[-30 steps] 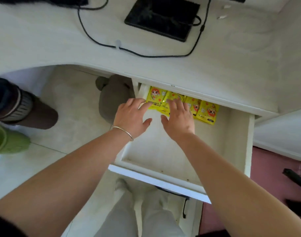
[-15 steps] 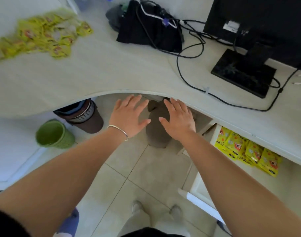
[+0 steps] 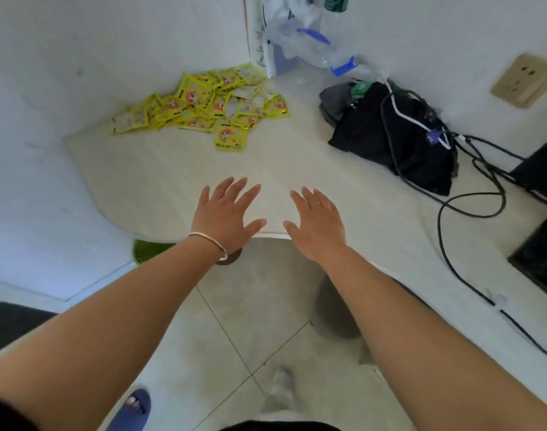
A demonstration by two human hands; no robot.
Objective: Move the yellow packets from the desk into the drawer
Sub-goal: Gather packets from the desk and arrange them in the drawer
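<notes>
Packets: yellow packets [image 3: 203, 104] heaped loose at 11 o'clock, in the far corner of the desk [image 3: 160, 175] against the wall; one juts out at the heap's near edge
Left hand: left hand [image 3: 227, 213] at 6 o'clock over the desk's front edge, palm down; fingers [image 3: 231, 189] spread straight, holding nothing; bracelet [image 3: 210, 244] on the wrist
Right hand: right hand [image 3: 317, 222] just beside the left, not touching it; fingers [image 3: 309, 199] spread and empty as well
Gap: both hands well apart from the packets
Clutter: black bag [image 3: 390, 141] at 2 o'clock; cables [image 3: 471, 209] trailing toward 3 o'clock
Floor: green container [image 3: 147, 251] under the desk at 7 o'clock
</notes>
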